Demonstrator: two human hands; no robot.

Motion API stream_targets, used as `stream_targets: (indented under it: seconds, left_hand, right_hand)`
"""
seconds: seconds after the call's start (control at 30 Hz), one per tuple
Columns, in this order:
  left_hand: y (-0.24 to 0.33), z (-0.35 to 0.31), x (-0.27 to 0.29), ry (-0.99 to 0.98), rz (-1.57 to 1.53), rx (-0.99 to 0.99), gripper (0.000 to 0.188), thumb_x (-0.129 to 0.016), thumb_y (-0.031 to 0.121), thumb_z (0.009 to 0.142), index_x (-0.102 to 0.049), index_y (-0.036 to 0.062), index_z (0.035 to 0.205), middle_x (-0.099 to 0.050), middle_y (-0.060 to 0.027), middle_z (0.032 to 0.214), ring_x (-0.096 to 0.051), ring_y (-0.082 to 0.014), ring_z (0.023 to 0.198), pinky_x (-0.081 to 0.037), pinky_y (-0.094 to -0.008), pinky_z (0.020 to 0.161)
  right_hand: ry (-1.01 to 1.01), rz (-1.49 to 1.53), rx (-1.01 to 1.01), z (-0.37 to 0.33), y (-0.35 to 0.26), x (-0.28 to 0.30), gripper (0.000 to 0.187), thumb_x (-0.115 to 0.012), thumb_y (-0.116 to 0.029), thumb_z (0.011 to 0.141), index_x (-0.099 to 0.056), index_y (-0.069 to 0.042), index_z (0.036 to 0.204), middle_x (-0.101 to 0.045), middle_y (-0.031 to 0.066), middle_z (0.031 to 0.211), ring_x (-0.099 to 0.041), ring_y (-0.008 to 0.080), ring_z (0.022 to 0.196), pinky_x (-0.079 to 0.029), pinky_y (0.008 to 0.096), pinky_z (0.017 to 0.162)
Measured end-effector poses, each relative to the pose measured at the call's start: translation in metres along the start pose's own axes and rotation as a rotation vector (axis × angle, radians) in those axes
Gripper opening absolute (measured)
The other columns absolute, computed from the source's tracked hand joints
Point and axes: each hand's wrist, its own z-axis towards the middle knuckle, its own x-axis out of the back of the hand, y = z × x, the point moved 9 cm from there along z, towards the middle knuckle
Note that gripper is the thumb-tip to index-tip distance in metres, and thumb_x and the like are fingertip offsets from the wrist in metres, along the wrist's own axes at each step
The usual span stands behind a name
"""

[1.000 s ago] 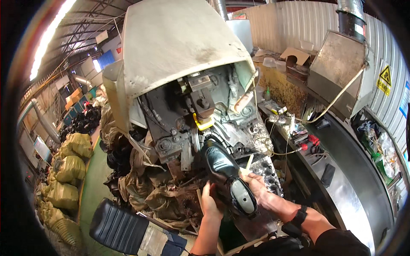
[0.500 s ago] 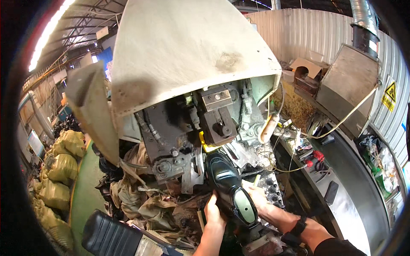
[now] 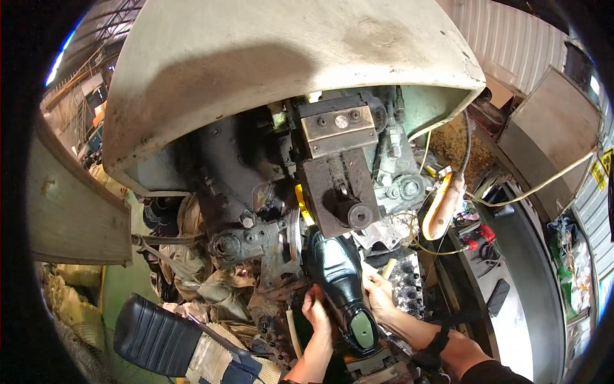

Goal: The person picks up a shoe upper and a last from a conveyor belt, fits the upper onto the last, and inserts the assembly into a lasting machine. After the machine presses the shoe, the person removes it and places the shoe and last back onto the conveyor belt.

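Note:
A glossy black shoe [image 3: 339, 281] on a last, sole side up with a green heel patch, points its toe into the dark machine head [image 3: 339, 185]. My left hand [image 3: 315, 309] grips the shoe's left side near the middle. On the other side my right hand [image 3: 378, 296] clasps the shoe, a black band on that wrist. The toe sits just under a round metal part of the machine. A big cream-coloured hood [image 3: 281, 57] overhangs the mechanism.
A black padded seat [image 3: 157, 336] sits lower left, with brown scraps and rags piled by the machine base. To the right runs a dark workbench [image 3: 511, 281] with small tools and red items, an orange-and-white handle [image 3: 441, 205], cables and a metal box [image 3: 550, 141].
The view has closed in on the machine, which now fills the picture. Both hands have pushed the shoe forward, its toe now up against the mechanism.

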Motion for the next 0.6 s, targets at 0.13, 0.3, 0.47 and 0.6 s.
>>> stream_targets:
  seconds: [0.13,0.3,0.47,0.6]
  left_hand:
    - [-0.004,0.010,0.010,-0.040,-0.055,-0.041,0.023,-0.061,0.023,0.099,-0.065,0.0004,0.104,-0.066,-0.0024,0.093,-0.059,-0.0134,0.085,-0.048,-0.0277,0.078]
    - [0.021,-0.014,-0.013,0.018,-0.013,0.104,0.023,-0.061,0.019,0.099,-0.067,-0.0012,0.107,-0.068,-0.0051,0.098,-0.061,-0.0148,0.089,-0.050,-0.0292,0.079]
    - [0.033,-0.009,-0.005,-0.128,0.113,0.022,0.032,-0.065,0.020,0.096,-0.065,-0.0021,0.119,-0.069,-0.0069,0.107,-0.064,-0.0179,0.096,-0.053,-0.0312,0.083]
    - [0.080,-0.008,0.116,0.122,0.226,-0.126,0.034,-0.061,0.024,0.099,-0.056,-0.0037,0.118,-0.066,-0.0221,0.107,-0.069,-0.0310,0.093,-0.058,-0.0387,0.081]
  right_hand:
    - [-0.020,0.064,0.005,-0.001,0.004,-0.007,0.027,-0.065,-0.010,0.095,-0.063,-0.001,0.120,-0.068,0.0018,0.106,-0.064,0.0105,0.090,-0.053,0.0260,0.079]
    - [0.072,0.060,-0.134,-0.024,-0.007,-0.017,0.026,-0.065,-0.013,0.096,-0.063,-0.001,0.119,-0.068,0.0030,0.108,-0.064,0.0115,0.091,-0.053,0.0259,0.080]
    - [-0.028,-0.163,-0.151,-0.017,-0.020,0.015,0.038,-0.067,-0.023,0.096,-0.054,-0.002,0.125,-0.069,0.0110,0.107,-0.067,0.0163,0.081,-0.056,0.0297,0.072]
    - [-0.010,-0.609,-0.001,-0.020,-0.085,0.055,0.045,-0.060,-0.020,0.099,-0.043,-0.001,0.136,-0.069,0.0224,0.099,-0.071,0.0257,0.077,-0.062,0.0362,0.071]
